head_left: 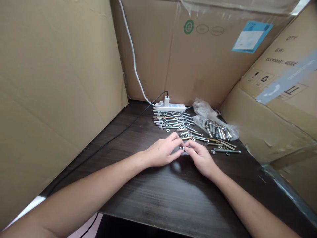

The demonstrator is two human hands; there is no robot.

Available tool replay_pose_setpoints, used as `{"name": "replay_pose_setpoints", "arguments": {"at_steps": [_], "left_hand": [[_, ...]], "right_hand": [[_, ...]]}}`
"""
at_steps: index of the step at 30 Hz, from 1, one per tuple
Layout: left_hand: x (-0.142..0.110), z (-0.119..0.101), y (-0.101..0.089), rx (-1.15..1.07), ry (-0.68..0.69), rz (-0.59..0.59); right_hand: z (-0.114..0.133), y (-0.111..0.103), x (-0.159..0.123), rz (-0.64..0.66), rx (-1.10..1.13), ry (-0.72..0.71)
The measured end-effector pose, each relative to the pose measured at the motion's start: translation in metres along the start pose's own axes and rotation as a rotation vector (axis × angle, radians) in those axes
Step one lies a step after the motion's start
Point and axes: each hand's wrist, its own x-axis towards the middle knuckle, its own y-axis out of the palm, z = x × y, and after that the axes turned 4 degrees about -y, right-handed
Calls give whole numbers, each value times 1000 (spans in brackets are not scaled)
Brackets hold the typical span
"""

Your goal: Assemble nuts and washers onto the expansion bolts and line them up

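Note:
My left hand (163, 150) and my right hand (199, 155) meet over the dark table (173, 195), fingers pinched together on a small metal bolt piece (182, 148) held between them. Just beyond the fingertips lies a spread of loose silver and brass bolts, sleeves and washers (173, 121). More long bolts (224, 145) lie to the right of my right hand.
A clear plastic bag (213, 124) with bolts sits at the back right. A white power strip (169, 106) with a plugged charger and a black cable (111, 140) lies at the back. Cardboard boxes wall the table at the left (56, 86), back (198, 56) and right (277, 99).

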Motion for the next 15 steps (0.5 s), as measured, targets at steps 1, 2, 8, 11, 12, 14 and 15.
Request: {"name": "replay_pose_setpoints", "arguments": {"at_steps": [1, 2, 8, 11, 12, 14, 15], "left_hand": [[0, 1, 0, 6, 3, -3], [0, 1, 1, 11, 5, -4], [0, 2, 2, 11, 5, -9], [0, 1, 0, 19, 58, -27], [0, 1, 0, 33, 86, -39], [0, 1, -1, 77, 140, -67], [0, 1, -1, 100, 161, -78]], "right_hand": [[0, 0, 0, -1, 0, -1], [-1, 0, 0, 2, 0, -2], [1, 0, 1, 16, 20, -5], [4, 0, 1, 24, 73, 3], [4, 0, 1, 32, 99, 5], [4, -1, 1, 59, 155, 5], [4, -2, 1, 76, 179, 8]]}}
